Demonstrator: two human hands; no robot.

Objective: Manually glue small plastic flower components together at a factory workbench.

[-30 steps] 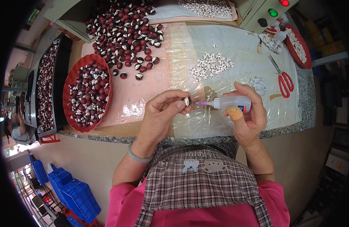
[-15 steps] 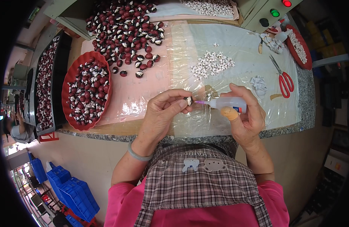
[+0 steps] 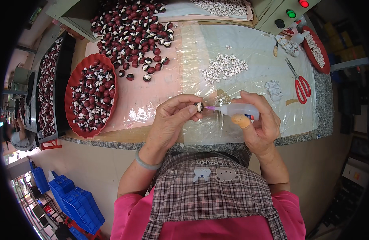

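Between thumb and fingers, my left hand (image 3: 174, 116) pinches a small round black-and-white piece (image 3: 199, 107). My right hand (image 3: 261, 122) is wrapped round a clear glue bottle (image 3: 241, 110) with a purple tip, and its thumb wears a tan finger cot (image 3: 240, 120). The purple tip points left and meets or nearly meets the piece; I cannot tell if it touches. Beyond my hands lies a loose pile of small white pieces (image 3: 225, 68) on the plastic-covered table. A large heap of dark red, black and white balls (image 3: 132, 40) spreads at the far left.
A red scalloped tray (image 3: 115, 105) of balls and white bits stands at left, beside a long black tray (image 3: 65, 80). Red-handled scissors (image 3: 302, 89), crumpled tissue (image 3: 274, 90) and a red dish (image 3: 324, 66) of white pieces lie at right. Blue crates (image 3: 82, 208) stand on the floor.
The bottle in my right hand has shifted slightly left, bringing its tip closer to the piece. My left hand has hardly moved.
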